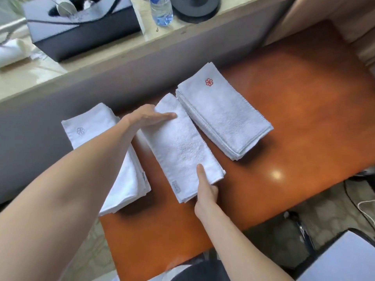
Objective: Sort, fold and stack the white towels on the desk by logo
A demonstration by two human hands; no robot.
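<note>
Two bare arms out front: the left forearm (81,169) and the right forearm (233,230) are uncovered as far up as I can see, each ending in a bare hand, the left hand (150,118) and the right hand (205,191). Down low, a patch of dark grey cloth (205,269) at the lap, a sliver of white fabric (174,268) just beside it.

We see three lots in a row on the worktop (294,118) | left stack (91,126) at left | middle towel (178,147) just beside right stack (223,118) | left hand (148,116) on its far end, right hand (205,189) holds its near end | ledge (50,78) behind carries box (81,31), bottle (161,11) to its right
</note>
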